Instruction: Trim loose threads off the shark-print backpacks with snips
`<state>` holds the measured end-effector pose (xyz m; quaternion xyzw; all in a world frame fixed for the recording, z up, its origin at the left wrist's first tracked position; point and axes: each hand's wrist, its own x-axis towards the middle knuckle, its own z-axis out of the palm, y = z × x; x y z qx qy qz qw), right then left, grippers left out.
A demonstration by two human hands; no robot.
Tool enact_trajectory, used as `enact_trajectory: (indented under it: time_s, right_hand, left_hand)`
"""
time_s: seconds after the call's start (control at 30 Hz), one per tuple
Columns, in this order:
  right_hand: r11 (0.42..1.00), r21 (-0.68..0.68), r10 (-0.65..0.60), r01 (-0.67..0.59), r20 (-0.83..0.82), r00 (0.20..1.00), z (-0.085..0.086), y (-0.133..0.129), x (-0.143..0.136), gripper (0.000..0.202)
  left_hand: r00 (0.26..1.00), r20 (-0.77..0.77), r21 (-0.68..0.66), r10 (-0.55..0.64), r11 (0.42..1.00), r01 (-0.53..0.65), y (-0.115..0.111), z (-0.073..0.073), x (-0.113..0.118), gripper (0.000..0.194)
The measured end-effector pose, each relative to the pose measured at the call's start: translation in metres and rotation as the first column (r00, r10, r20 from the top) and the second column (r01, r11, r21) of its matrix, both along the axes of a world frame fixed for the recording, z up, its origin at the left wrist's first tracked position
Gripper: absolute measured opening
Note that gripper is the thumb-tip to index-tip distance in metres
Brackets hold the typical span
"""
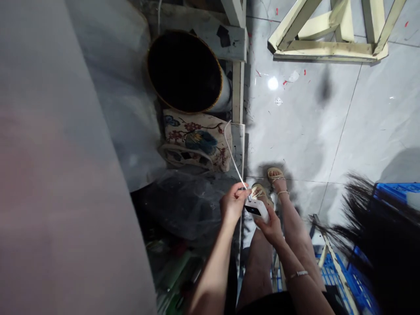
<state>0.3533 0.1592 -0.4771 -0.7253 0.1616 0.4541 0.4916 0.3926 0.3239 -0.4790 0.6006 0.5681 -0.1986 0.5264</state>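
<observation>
My right hand [270,225] is closed around a small white device [259,211], which looks like a power bank with a dark display on its face. At the device's upper end, my left hand [233,202] pinches the plug end of a white cable [233,161]. The plug meets the top edge of the device; whether it is fully seated I cannot tell. From there the cable runs up and loops near a flower-patterned fabric bag [200,138].
A round bin with a dark inside [185,72] stands above the bag, beside a pale frame [238,92]. A cream metal stand [324,48] is on the tiled floor [295,131]. Blue crates [331,271] are at lower right. White sheeting [82,175] covers the left; dark hair blocks part of the right.
</observation>
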Motion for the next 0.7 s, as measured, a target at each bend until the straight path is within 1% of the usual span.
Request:
enact_trajectory:
  time_s: [0.07, 0.2, 0.27, 0.33, 0.4, 0.53, 0.63, 0.7]
  right_hand:
    - [0.999, -0.034, 0.016, -0.016, -0.011, 1.000, 0.001, 0.000, -0.002, 0.041]
    - [0.999, -0.038, 0.028, -0.028, -0.012, 1.000, 0.001, 0.002, -0.004, 0.042]
    - [0.998, -0.051, 0.037, -0.037, -0.003, 0.999, 0.001, 0.004, -0.002, 0.041]
    - [0.997, -0.069, 0.045, -0.044, 0.003, 0.999, 0.001, 0.005, 0.000, 0.040]
    - [0.996, -0.072, 0.043, -0.043, 0.007, 0.999, 0.002, 0.005, 0.003, 0.041]
    - [0.997, -0.064, 0.053, -0.051, 0.029, 0.998, 0.004, 0.007, 0.008, 0.042]
    - [0.995, -0.075, 0.069, -0.066, 0.036, 0.997, 0.004, 0.007, 0.009, 0.043]
    - [0.995, -0.074, 0.068, -0.065, 0.036, 0.997, 0.003, 0.007, 0.008, 0.045]
  left_hand:
    - [1.000, -0.011, 0.026, -0.010, 1.000, 0.011, -0.002, 0.000, -0.002, 0.019]
    - [1.000, -0.018, 0.097, -0.019, 0.995, 0.021, -0.007, 0.001, -0.003, 0.018]
    - [1.000, -0.002, 0.144, 0.017, 0.989, -0.016, -0.008, 0.003, -0.001, 0.019]
    - [0.995, 0.039, 0.153, 0.088, 0.984, -0.093, -0.010, 0.006, 0.003, 0.022]
    - [0.986, 0.081, 0.106, 0.148, 0.982, -0.156, -0.012, 0.010, 0.007, 0.026]
    - [0.976, 0.085, -0.020, 0.199, 0.980, -0.198, -0.016, 0.015, 0.014, 0.028]
    - [0.973, 0.108, -0.055, 0.202, 0.979, -0.197, -0.018, 0.016, 0.017, 0.026]
    - [0.979, 0.119, -0.038, 0.164, 0.986, -0.160, -0.018, 0.016, 0.016, 0.025]
